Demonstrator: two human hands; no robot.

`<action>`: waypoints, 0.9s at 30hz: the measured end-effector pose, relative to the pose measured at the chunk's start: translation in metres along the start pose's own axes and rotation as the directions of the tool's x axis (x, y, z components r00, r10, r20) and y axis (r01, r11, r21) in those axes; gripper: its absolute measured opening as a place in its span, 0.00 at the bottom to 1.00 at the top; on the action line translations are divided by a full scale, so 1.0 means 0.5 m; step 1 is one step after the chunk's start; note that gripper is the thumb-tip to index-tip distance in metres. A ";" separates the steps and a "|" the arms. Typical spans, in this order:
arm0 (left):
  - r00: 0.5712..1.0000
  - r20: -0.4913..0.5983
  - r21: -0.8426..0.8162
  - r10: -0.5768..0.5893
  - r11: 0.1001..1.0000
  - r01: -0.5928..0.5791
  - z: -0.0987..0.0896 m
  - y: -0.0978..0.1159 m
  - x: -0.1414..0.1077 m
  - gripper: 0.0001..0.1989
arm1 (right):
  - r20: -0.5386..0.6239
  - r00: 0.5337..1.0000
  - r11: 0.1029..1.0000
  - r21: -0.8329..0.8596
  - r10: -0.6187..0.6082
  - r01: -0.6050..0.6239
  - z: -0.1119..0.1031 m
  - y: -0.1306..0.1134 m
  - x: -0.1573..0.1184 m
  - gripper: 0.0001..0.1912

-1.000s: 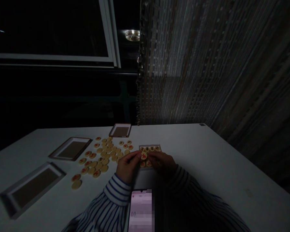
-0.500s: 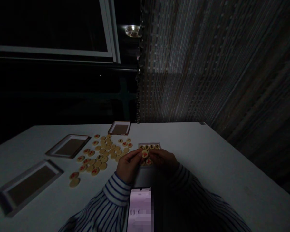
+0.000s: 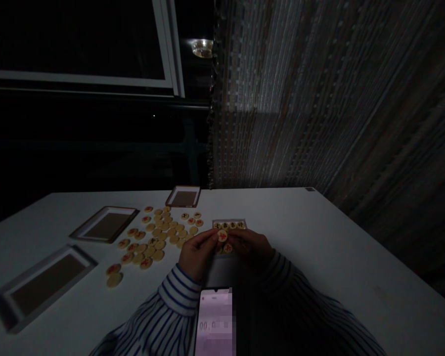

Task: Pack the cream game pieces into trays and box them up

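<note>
A round wooden Chinese chess piece with a red character is held up facing me, above a small open box. My left hand pinches it at its left edge. The closed fingers of my right hand meet its right edge, in dim light. Inside the box lie a row of black-marked pieces and a red-marked piece; my hands hide part of the contents. To the left of my left hand, many loose pieces are spread over the table, some face down.
Three shallow open boxes stand on the white table: a near-left box, a mid-left box and a far box. A lit phone lies between my forearms. A string curtain hangs beyond the table's far edge.
</note>
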State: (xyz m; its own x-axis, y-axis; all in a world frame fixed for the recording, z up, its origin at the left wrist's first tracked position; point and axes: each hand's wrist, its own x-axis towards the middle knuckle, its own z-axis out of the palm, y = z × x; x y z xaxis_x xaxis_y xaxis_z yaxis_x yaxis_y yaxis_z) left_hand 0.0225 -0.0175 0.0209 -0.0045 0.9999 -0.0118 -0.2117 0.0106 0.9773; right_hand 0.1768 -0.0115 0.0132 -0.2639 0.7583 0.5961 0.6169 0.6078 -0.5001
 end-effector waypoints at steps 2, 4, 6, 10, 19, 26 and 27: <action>1.000 0.010 -0.026 -0.004 1.000 0.004 0.000 -0.003 0.000 0.16 | 0.016 1.000 0.999 0.033 0.016 -0.017 0.001 0.002 -0.001 0.11; 1.000 0.013 -0.028 -0.008 1.000 0.008 0.000 -0.004 0.000 0.15 | 0.028 0.999 0.996 0.075 0.043 -0.045 0.002 0.005 -0.001 0.12; 1.000 0.020 -0.007 -0.006 1.000 0.006 -0.001 -0.004 0.000 0.15 | 0.040 0.997 0.992 0.106 0.070 -0.074 0.003 0.007 -0.001 0.13; 0.999 0.037 0.032 0.010 0.999 -0.011 -0.001 -0.005 0.000 0.15 | 0.066 0.991 0.979 0.161 0.116 -0.126 0.004 0.007 0.000 0.13; 0.998 0.052 -0.050 -0.039 0.998 0.042 -0.002 -0.016 0.002 0.15 | 0.069 0.977 0.939 0.273 0.199 -0.211 0.000 -0.004 0.001 0.11; 0.998 0.030 -0.038 -0.051 0.998 0.052 -0.001 -0.009 -0.001 0.15 | 0.078 0.980 0.931 0.306 0.186 -0.201 0.004 0.009 0.000 0.11; 0.999 0.028 -0.029 -0.046 0.998 0.047 -0.002 -0.009 0.000 0.15 | 0.077 0.983 0.938 0.296 0.166 -0.181 0.004 0.010 0.000 0.11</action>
State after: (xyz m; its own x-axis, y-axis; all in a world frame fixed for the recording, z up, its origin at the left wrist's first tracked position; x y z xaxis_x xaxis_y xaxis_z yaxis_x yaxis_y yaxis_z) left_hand 0.0226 -0.0177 0.0162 0.0329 0.9982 -0.0506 -0.2396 0.0571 0.9692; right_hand 0.1786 -0.0081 0.0093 -0.2144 0.8645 0.4547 0.4071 0.5022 -0.7629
